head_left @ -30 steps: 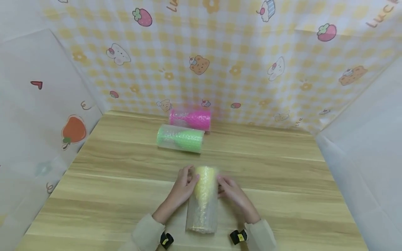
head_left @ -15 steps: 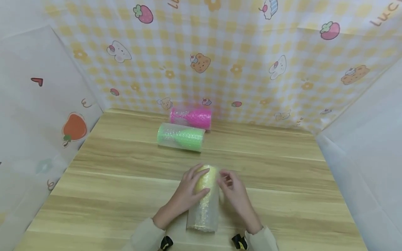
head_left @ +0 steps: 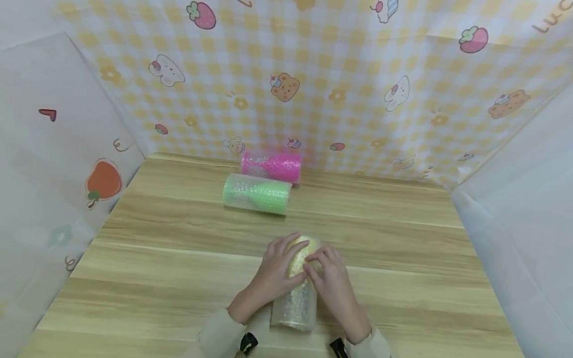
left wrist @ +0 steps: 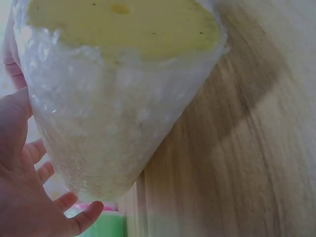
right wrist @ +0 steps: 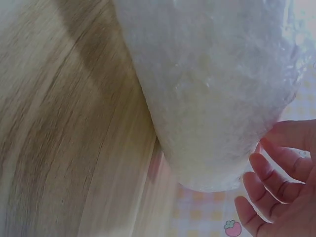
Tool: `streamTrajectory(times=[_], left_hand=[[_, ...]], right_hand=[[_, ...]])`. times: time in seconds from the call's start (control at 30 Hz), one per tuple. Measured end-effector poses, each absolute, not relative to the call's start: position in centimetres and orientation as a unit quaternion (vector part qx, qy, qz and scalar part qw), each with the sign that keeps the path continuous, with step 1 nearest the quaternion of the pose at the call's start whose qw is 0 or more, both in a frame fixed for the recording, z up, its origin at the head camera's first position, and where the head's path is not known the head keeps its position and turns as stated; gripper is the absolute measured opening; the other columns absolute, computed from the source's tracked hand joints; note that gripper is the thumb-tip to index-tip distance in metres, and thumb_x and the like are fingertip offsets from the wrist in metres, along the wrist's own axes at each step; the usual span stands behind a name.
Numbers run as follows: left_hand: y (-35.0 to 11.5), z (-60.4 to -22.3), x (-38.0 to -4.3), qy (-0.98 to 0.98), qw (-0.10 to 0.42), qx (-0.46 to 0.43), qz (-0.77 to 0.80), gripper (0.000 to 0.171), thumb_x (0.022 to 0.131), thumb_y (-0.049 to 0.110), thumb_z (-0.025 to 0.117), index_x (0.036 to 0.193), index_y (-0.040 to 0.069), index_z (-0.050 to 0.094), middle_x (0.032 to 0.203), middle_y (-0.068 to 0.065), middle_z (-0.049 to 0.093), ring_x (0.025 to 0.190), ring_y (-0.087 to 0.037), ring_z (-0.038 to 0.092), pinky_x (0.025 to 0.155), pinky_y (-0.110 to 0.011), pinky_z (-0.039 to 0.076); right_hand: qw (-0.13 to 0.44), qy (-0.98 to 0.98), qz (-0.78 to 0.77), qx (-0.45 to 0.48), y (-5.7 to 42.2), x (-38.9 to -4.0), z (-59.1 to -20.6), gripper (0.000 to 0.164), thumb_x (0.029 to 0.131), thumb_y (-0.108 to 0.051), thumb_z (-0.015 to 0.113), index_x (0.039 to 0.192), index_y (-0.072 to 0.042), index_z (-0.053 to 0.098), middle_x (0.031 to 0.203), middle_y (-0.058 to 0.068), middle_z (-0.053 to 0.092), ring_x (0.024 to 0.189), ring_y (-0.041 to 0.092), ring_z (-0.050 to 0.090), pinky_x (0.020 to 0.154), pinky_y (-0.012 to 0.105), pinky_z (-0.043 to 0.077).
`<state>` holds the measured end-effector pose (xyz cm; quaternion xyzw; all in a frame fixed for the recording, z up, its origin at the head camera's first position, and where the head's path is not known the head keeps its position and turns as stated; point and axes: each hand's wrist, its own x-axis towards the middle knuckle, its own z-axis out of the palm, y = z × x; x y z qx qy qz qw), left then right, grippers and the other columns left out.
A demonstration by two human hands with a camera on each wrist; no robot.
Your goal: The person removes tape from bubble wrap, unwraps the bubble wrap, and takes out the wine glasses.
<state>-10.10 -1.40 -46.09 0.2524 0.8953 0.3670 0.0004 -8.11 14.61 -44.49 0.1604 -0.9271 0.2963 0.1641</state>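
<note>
A yellow goblet-shaped object in bubble wrap (head_left: 295,311) lies on the table before me, its wide yellow end away from me in the head view. Its flat yellow end (left wrist: 123,27) fills the top of the left wrist view. My left hand (head_left: 273,273) rests on the wrap from the left, fingers spread and fairly straight over its top. On the right side, my right hand (head_left: 333,278) pinches the edge of the bubble wrap between thumb and forefinger; its other fingers (right wrist: 264,182) stand apart from the roll. The underside of the roll is hidden.
A green bubble-wrapped object (head_left: 257,194) of like shape lies on its side farther back. Behind it, close against the checked cloth backdrop (head_left: 358,114), lies a pink one (head_left: 273,166). The wooden table (head_left: 403,238) has white cloth walls (head_left: 58,189) at both sides.
My left hand has moved right and up onto the top of the roll. The right hand has come in to its upper right side and pinches the wrap. The roll has shifted slightly right.
</note>
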Motion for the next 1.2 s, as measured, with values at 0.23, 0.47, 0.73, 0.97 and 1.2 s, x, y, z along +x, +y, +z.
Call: streamTrajectory(times=[0.23,0.47,0.73,0.97,1.2], left_hand=[[-1.4,-45.8,-9.9,0.9,0.007,0.251,0.357,0.064,0.083,0.038,0.064,0.14,0.02,0.041,0.151,-0.007,0.028,0.131,-0.041,0.028,0.099,-0.065,0.03],[-1.5,-46.0,-9.9,0.901,0.011,0.258,0.349,0.064,0.085,0.04,0.063,0.141,0.02,0.039,0.152,-0.006,0.025,0.131,-0.041,0.028,0.097,-0.065,0.033],[-2.0,-46.2,-10.3,0.904,0.004,0.253,0.345,0.065,0.085,0.041,0.062,0.142,0.022,0.037,0.152,-0.004,0.025,0.131,-0.041,0.029,0.098,-0.064,0.033],[-2.4,-46.2,-10.3,0.896,0.006,0.257,0.362,0.067,0.084,0.039,0.064,0.142,0.019,0.037,0.152,-0.004,0.024,0.133,-0.042,0.027,0.102,-0.063,0.029],[-2.7,-46.3,-10.3,0.889,0.012,0.268,0.37,0.066,0.086,0.041,0.062,0.143,0.018,0.036,0.153,-0.004,0.022,0.133,-0.04,0.027,0.104,-0.061,0.029]], right_hand=[[0.169,-0.932,0.275,0.162,14.3,-7.9,-44.4,0.015,0.069,-0.004,0.078,0.078,-0.005,0.066,0.083,0.001,0.058,0.086,0.017,0.054,0.078,0.034,0.05],[0.112,-0.94,0.289,0.142,14.2,-7.9,-44.1,0.012,0.073,-0.006,0.075,0.079,-0.005,0.064,0.086,0.002,0.059,0.093,0.021,0.055,0.087,0.041,0.049],[0.072,-0.94,0.296,0.152,13.7,-8.7,-43.7,0.008,0.081,-0.007,0.068,0.083,-0.007,0.06,0.087,0.001,0.054,0.092,0.019,0.051,0.084,0.039,0.046],[0.092,-0.936,0.285,0.185,13.3,-9.0,-44.1,0.009,0.081,-0.003,0.066,0.081,-0.007,0.058,0.085,0.001,0.052,0.087,0.015,0.047,0.075,0.03,0.044],[0.104,-0.927,0.306,0.191,13.3,-8.8,-44.6,0.01,0.082,-0.006,0.064,0.08,-0.007,0.055,0.085,0.0,0.05,0.084,0.012,0.042,0.072,0.026,0.041]])
